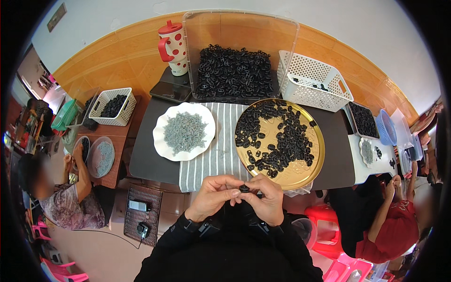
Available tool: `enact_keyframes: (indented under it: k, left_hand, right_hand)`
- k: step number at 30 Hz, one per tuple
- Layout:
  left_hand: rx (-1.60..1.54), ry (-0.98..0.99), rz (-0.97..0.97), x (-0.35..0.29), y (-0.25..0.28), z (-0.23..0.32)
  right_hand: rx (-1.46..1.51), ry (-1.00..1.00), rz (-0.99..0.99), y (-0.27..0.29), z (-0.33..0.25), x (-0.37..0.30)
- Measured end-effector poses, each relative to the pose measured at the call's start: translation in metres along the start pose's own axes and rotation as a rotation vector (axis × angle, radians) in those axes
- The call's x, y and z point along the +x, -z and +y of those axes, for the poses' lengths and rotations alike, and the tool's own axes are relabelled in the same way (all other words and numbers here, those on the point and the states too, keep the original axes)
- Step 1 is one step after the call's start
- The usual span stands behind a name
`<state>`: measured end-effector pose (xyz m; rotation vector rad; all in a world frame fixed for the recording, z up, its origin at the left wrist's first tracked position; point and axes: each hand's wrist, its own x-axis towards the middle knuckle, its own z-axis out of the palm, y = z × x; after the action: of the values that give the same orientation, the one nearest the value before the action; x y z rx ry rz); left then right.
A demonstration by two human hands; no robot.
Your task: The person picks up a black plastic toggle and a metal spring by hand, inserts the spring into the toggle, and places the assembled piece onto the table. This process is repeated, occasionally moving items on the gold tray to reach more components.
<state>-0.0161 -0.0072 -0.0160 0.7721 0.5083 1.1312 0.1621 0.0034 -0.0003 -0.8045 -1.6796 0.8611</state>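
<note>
In front of my chest, at the table's near edge, both hands meet at a small black plastic part (244, 188). My left hand (211, 197) pinches at its left side with thumb and forefinger; whether a small pin is also between those fingertips is too small to tell. My right hand (267, 198) grips the part from the right, its other fingers curled under. Just beyond lies a round gold tray (263, 176) with many loose black oval parts (282, 162). To its left, a white scalloped plate (162, 145) holds a heap of small grey-green pins or screws (184, 132).
A clear bin (242, 30) full of black parts stands at the back, between a red-dotted tumbler (174, 47) and a white basket (324, 70). A phone (170, 91) lies near the tumbler; a striped cloth (224, 136) runs under plate and tray. Co-workers sit at both sides.
</note>
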Motion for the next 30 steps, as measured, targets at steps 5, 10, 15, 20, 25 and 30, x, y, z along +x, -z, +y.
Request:
enact_keyframes:
  k: [5,10,15,20,25,30]
  left_hand:
    - [-0.092,0.081,0.014,0.002,0.002,-0.001]
    - [-0.147,0.063,0.052,0.000,0.001,-0.004]
    - [-0.128,0.059,0.078,0.000,-0.001,-0.001]
    - [-0.015,-0.049,0.030,0.000,-0.004,-0.004]
    - [0.011,-0.067,0.043,-0.002,-0.008,-0.005]
    - [-0.094,-0.092,0.003,-0.006,-0.009,-0.013]
  right_hand:
    - [0.019,0.004,0.019,-0.003,0.004,-0.002]
    - [-0.039,0.006,0.013,-0.003,-0.006,-0.002]
    - [-0.087,0.045,-0.051,0.004,-0.008,0.002]
    - [-0.051,0.019,0.026,0.000,-0.005,-0.003]
    - [-0.034,0.049,0.085,-0.003,-0.009,-0.005]
    - [-0.042,0.108,0.095,-0.007,-0.017,-0.011]
